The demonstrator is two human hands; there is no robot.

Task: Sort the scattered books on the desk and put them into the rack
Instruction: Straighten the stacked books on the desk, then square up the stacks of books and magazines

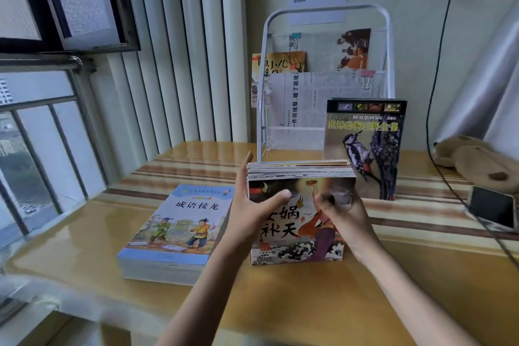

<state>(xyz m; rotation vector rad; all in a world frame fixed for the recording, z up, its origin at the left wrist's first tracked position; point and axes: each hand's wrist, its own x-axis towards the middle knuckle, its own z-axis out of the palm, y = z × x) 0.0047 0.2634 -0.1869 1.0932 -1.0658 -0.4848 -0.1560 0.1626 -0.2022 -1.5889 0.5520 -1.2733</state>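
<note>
Both hands hold a stack of thin picture books (299, 205) stood on edge on the table (84, 255). The left hand (252, 205) grips the stack's left side, thumb curled over the front cover and fingers reaching up behind. The right hand (341, 212) grips the right side, fingers curled over the front cover near its top corner. The stack's lower edge rests on the table, its front cover facing the person.

Just left of the stack, a thick blue book (175, 233) lies flat on the table, cover up. Behind the stack and to its right, a woodpecker book (365, 146) stands upright, touching the stack's back corner or very near it. Farther behind the stack stands a white wire rack (325, 78) against the wall, holding newspapers (309, 98) fastened with clips and an orange-covered book (280, 63) at its left. Well right of the stack, a phone (491, 206) lies near the table's edge, with a brown plush toy (474, 161) beyond it.
</note>
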